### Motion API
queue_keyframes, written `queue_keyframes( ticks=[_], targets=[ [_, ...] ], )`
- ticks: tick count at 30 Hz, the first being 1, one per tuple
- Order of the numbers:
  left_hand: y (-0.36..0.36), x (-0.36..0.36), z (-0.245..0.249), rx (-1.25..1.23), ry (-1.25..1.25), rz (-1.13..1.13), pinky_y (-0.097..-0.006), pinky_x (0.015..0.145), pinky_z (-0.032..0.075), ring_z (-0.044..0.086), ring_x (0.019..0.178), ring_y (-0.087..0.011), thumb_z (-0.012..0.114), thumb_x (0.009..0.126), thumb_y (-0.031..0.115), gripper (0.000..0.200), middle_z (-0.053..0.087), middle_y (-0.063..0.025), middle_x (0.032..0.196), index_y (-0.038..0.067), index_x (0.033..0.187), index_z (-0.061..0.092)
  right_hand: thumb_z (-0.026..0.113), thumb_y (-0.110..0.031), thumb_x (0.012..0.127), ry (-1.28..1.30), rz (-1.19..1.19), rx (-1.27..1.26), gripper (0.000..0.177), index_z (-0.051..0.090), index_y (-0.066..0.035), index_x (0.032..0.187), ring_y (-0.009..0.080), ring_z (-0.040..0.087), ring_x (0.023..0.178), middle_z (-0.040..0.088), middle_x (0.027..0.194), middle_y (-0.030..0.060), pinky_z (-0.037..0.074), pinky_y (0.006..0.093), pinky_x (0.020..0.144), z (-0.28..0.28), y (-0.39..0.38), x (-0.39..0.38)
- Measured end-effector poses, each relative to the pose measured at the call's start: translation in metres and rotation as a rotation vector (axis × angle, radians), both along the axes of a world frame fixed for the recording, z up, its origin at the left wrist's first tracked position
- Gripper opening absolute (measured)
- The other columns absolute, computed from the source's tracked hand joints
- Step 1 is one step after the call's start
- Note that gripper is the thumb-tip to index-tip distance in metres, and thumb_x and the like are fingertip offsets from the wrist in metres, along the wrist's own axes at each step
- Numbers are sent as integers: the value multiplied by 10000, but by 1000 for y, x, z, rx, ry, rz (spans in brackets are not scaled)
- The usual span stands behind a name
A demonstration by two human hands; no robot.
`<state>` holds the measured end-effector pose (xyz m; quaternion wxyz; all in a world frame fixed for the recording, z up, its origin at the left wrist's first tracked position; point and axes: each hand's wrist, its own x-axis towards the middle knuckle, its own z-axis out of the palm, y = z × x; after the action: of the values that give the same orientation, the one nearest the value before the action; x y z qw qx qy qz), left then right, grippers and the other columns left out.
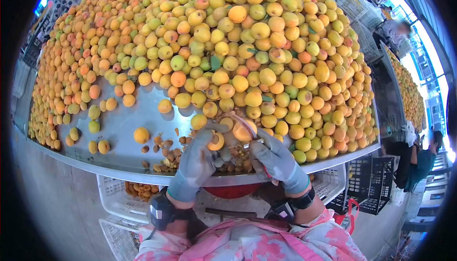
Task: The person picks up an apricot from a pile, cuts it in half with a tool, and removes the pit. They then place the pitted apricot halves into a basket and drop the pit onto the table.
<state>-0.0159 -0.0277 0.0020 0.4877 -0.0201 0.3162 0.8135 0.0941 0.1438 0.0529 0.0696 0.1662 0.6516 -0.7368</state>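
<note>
Grey work gloves cover both of my hands above the near edge of the metal table [124, 163]. My left hand [196, 155] is closed with an apricot half [215, 141] at its fingertips, the cut face showing. Close beside it, my right hand [276, 157] grips a small metal tool [252, 143], with a thin red piece hanging below the fist. Another cut apricot [244, 131] lies right at the right fingertips. Under and between the hands are brown apricot pits [172, 155], scattered along the table edge.
A large heap of whole apricots [228, 46] covers most of the table. White crates [112, 196] stand below the edge, one holding orange fruit halves [140, 189]. Black crates [369, 182] are at the right. People [421, 161] work beside another fruit-covered table [407, 87].
</note>
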Motion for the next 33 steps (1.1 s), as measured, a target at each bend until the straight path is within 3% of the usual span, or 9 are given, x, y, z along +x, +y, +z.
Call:
queue_keyframes(
  ticks=[2,8,14,16,18,19,22,28,33],
  targets=[
    [1,-5,4,-67,246,-45,-298,738,537,623,999,-193,477,970,357,434,615,-99,1136,54,1282,486,462,-295,997,14,-6,-64,474,391,-28,1382,36,421,561,479,705,-46,362,191,497,3,3,8],
    [8,2,-5,94,210,38,-351,942,465,536,1189,-239,478,988,243,432,478,-106,1360,53,1370,414,430,-281,1000,-78,-123,23,425,418,-35,1346,36,406,491,439,620,-48,334,189,437,27,-7,34],
    [7,9,-1,97,247,49,-402,1047,406,494,1240,-278,566,938,133,430,463,-126,1370,23,1335,441,460,-263,979,-190,-310,101,405,455,-43,1320,50,430,493,458,630,-34,347,197,442,28,8,127],
    [7,12,2,58,398,18,-402,1043,409,490,1244,-280,579,929,131,422,467,-128,1366,19,1318,460,470,-254,975,-227,-382,137,410,454,-40,1325,69,459,510,488,645,-27,377,213,458,18,11,145],
    [10,16,5,45,571,-5,-404,1036,415,489,1242,-293,595,914,121,393,487,-130,1347,7,1278,500,503,-242,963,74,-277,663,435,439,-54,1350,139,512,529,546,674,27,441,275,507,8,8,149],
    [10,16,-1,88,520,-2,-402,1032,416,493,1237,-299,592,914,118,396,490,-131,1346,12,1284,495,559,-244,916,96,-235,871,517,408,-82,1384,246,590,566,609,742,116,484,362,553,11,8,150],
    [5,16,-4,78,468,-39,-397,1023,418,500,1229,-307,572,925,108,398,489,-134,1352,26,1303,479,598,-254,857,-46,-195,1262,594,398,-124,1400,311,628,647,617,790,172,493,397,570,27,5,157],
    [11,16,-17,-37,365,25,-383,994,438,532,1193,-294,501,972,107,384,493,-148,1349,45,1344,430,666,-195,780,-102,-286,1303,617,454,-96,1351,335,660,717,671,825,149,524,378,637,37,18,202],
    [8,18,-35,-248,855,9,-348,917,492,569,1143,-271,534,944,50,378,547,-130,1259,37,1313,454,618,-285,844,-377,-636,1374,564,446,-117,1354,369,653,808,664,913,185,515,432,668,-8,39,263]
  ],
)
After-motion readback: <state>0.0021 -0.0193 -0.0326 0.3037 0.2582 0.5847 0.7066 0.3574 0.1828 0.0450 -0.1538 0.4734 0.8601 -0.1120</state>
